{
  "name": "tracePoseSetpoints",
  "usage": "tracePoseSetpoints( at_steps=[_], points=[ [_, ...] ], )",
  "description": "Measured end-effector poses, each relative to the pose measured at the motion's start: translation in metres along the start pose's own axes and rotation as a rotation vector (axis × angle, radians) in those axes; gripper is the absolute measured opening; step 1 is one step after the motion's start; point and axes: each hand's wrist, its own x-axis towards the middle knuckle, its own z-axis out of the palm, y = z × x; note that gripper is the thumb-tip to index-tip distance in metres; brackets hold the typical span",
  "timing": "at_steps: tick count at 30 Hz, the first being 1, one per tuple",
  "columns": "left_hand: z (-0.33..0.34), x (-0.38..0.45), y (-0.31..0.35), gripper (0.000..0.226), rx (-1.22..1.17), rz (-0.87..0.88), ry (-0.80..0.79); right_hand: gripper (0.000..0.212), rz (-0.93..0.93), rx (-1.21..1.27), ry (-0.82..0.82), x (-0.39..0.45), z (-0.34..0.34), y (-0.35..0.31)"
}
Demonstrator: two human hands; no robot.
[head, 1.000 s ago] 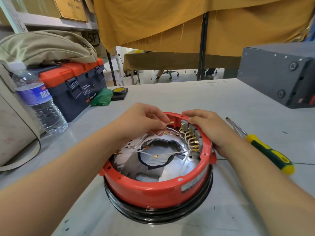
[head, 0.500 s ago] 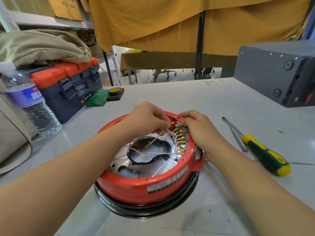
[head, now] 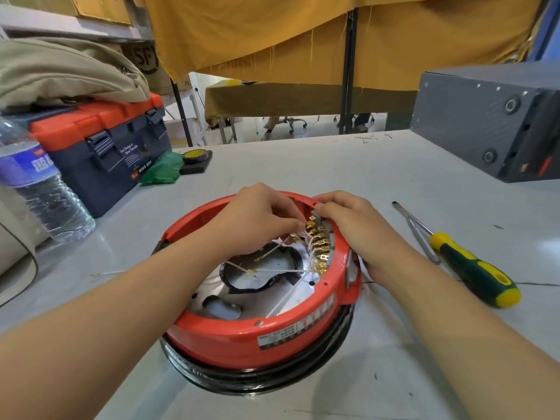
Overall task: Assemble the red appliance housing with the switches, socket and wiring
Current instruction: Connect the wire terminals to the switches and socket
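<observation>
On the grey table (head: 348, 177), the red housing (head: 242, 344) has turned a little since before, so the left hand (head: 254, 219) pinching a white wire (head: 285, 239) reaches the brass terminals (head: 318, 244), while the right hand (head: 357, 225) grips the rim.

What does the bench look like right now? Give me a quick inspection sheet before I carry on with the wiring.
Surface: grey table, scuffed.
Job's things: red housing open side up on a black ring; row of brass terminals on its right inner wall.
Clutter: screwdriver right of the housing; water bottle, toolbox, green cloth, tape roll at left.
Grippers: left hand pinches a white wire at the terminals; right hand curls over the housing rim.
Cables: white wires cross the housing's inside.
Surroundings: grey box at right, yellow curtain behind.
</observation>
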Motion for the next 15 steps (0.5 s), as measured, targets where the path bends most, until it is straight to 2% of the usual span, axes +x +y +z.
tracePoseSetpoints(
  at_steps=[8, 15],
  points=[
    [0.0009, 0.0004, 0.0014, 0.01, 0.004, 0.012, 0.011, 0.015, -0.003, -0.002, -0.007, 0.0003, 0.0002, 0.0],
    [0.0014, -0.0004, -0.0004, 0.011, -0.057, -0.044, 0.022, 0.015, -0.008, -0.008, 0.003, 0.0001, 0.0004, 0.0]
  ],
)
